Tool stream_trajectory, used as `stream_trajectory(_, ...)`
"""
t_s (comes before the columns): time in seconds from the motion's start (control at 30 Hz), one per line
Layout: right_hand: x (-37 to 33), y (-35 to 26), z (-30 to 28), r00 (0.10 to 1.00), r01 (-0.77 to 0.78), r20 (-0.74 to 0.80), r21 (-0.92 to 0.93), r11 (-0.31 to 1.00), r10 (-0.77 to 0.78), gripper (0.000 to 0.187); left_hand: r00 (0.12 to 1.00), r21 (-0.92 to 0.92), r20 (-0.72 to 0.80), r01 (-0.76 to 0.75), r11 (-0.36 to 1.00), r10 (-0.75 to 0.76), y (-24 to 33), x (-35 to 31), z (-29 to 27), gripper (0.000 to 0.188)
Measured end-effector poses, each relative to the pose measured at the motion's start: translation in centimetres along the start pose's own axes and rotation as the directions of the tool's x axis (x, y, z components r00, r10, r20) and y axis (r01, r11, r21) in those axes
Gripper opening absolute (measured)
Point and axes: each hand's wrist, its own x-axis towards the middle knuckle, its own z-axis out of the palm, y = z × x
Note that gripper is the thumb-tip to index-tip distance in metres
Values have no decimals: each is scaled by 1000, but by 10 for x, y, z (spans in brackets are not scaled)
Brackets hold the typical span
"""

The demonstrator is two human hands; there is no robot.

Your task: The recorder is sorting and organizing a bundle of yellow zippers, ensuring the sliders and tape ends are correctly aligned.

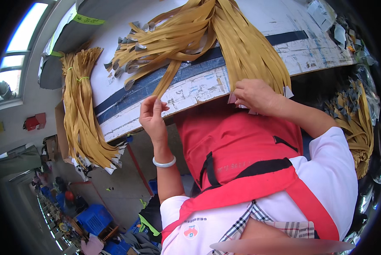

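Nearest of all is my plaid collar (241, 221) on my white shirt (330, 174), and beyond it my red apron (237, 148) with black straps (262, 168) reaches up to the near edge of the table (207, 87). My left hand (154, 119), with a pale bracelet (164, 162) below it on the wrist, has thumb and fingers pinched together on the near end of a gold strip (168, 78). That strip slants across the dark blue band (133, 91) on the tabletop, coming out from under the fanned gold strips (169, 36), whose grey ends point left. My right hand (257, 95) is curled at the near ends of the right-hand bundle (252, 46), which runs from the far side down to the table's near edge; I cannot tell how firmly the fingers grip there. Pale tabs show just beside them. At the left edge hangs a tied bundle (82, 110) of gold strips, bound with a yellow-green tie (83, 78). More gold strips (356, 131) hang at the far right. A blue crate (95, 219) stands well off to the left, on the near side, and a window (16, 63) is farther left.
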Motion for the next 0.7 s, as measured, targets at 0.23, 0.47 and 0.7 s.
stream_trajectory(0.23, -25, -2, 25, 984, -173, 1, -259, 950, 179, 17, 829, 172, 540, -274, 946, 142, -26, -68, 92, 16)
stream_trajectory(0.47, -22, -14, -5, 934, -350, 25, 268, 898, 356, 13, 651, 242, 675, -640, 730, 347, -8, -55, 131, 24)
stream_trajectory(0.7, -21, -8, -21, 929, -233, 21, 807, 542, 369, 12, 651, 99, 694, -508, 856, 306, 7, -30, 119, 15)
